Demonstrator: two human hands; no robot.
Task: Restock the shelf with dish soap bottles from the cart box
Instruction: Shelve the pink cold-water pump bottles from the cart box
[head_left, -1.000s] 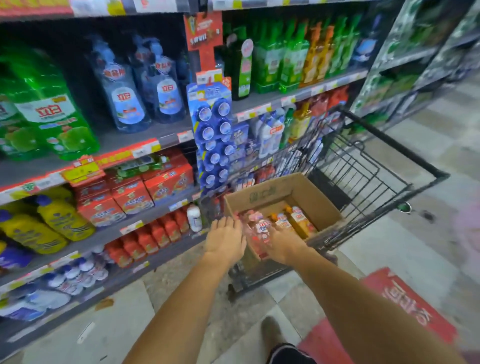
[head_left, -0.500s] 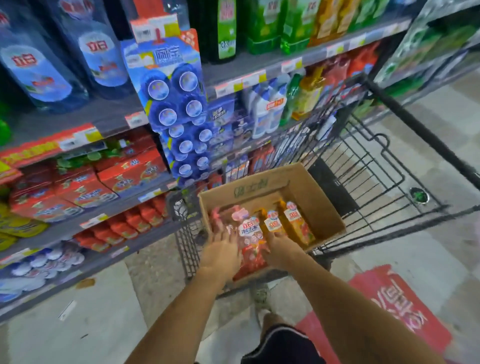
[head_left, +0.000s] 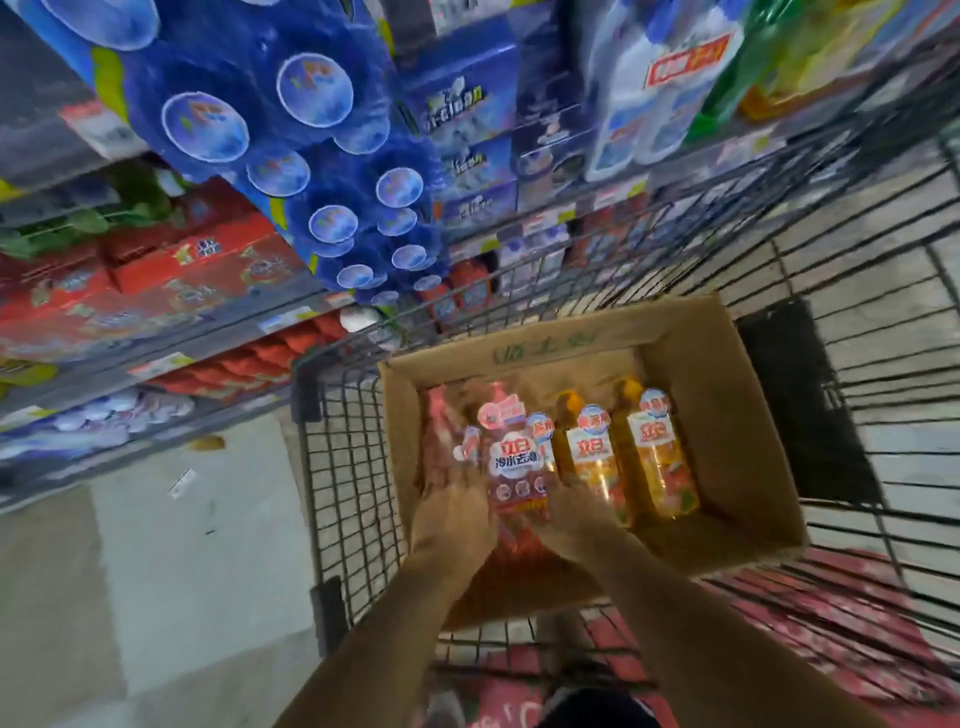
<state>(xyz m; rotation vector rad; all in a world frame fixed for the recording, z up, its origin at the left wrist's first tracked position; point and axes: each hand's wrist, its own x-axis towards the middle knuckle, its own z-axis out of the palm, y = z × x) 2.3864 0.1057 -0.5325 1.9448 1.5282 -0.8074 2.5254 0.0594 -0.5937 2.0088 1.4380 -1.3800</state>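
Note:
A cardboard box (head_left: 727, 415) sits in the black wire cart (head_left: 353, 467). Inside it lies a red dish soap bottle (head_left: 517, 462) with a pink cap, and a second red one (head_left: 439, 431) is blurred at its left. Two orange dish soap bottles (head_left: 592, 457) (head_left: 657, 452) lie to the right. My left hand (head_left: 452, 514) grips the red bottle's lower left side. My right hand (head_left: 576, 512) grips its lower right side. Both hands are inside the box, and motion blur hides the fingertips.
The shelf (head_left: 156, 364) runs along the left with red boxes and red bottles on its lower levels. A hanging strip of blue round packs (head_left: 332, 171) dangles just above the cart's far left corner. A red floor mat (head_left: 857, 623) lies under the cart.
My head has leaned in and down over the cart, so the box looks much larger. Both hands moved deeper into the box and closed around the red bottle.

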